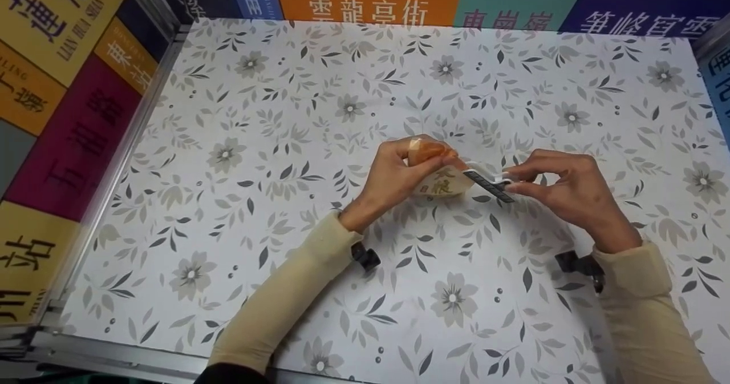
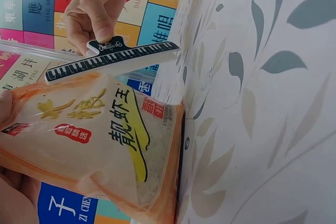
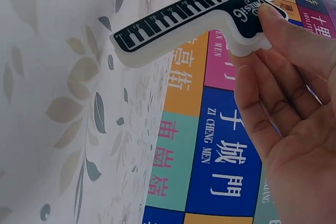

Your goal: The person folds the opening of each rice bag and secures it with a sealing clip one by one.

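**Rice bag and clip held between both hands**

A small orange rice bag (image 1: 439,173) is gripped by the left hand (image 1: 393,173) w/ fingers curled round its top, held just above the floral tablecloth (image 1: 285,144) near centre. A piano-key sealing clip (image 1: 489,185) is pinched at its handle end by the right hand (image 1: 562,193), thumb and fingertips closed on it. The clip is laid across the bag's edge, betw. the two hands.
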The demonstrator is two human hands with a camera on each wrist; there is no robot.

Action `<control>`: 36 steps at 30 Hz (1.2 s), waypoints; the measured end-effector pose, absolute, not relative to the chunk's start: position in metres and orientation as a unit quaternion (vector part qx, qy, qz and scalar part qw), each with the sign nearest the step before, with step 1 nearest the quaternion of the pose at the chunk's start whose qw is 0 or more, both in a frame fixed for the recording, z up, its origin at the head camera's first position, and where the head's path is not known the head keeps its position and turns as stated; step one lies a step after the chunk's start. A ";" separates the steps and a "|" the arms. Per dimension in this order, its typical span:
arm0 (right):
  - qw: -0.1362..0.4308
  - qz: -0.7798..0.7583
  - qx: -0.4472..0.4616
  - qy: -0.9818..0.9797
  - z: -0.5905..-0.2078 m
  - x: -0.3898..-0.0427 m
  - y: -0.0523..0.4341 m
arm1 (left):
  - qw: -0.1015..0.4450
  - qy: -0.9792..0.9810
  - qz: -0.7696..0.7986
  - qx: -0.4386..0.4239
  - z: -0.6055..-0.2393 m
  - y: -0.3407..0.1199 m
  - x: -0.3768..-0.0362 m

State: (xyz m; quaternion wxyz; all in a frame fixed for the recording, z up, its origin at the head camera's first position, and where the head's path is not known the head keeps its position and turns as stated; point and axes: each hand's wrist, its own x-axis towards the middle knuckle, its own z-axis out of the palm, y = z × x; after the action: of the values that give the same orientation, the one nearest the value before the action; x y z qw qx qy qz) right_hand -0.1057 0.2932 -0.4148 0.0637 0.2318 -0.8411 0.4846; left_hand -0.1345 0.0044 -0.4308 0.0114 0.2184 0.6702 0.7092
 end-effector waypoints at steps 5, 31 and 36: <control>0.073 0.490 0.232 -0.837 -0.418 -0.107 0.289 | 0.015 0.674 0.703 0.227 -0.430 0.003 -0.134; 0.077 0.484 0.214 -0.845 -0.414 -0.110 0.282 | 0.018 0.693 0.682 0.234 -0.428 0.004 -0.135; 0.094 0.479 0.253 -0.835 -0.416 -0.112 0.282 | 0.015 0.685 0.690 0.236 -0.430 0.004 -0.135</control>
State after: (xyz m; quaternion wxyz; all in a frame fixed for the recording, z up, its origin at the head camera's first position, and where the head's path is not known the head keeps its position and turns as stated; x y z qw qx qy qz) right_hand -0.1122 0.2816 -0.4157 0.0939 0.2527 -0.8354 0.4790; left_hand -0.1348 0.0042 -0.4297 0.0148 0.2361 0.6845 0.6895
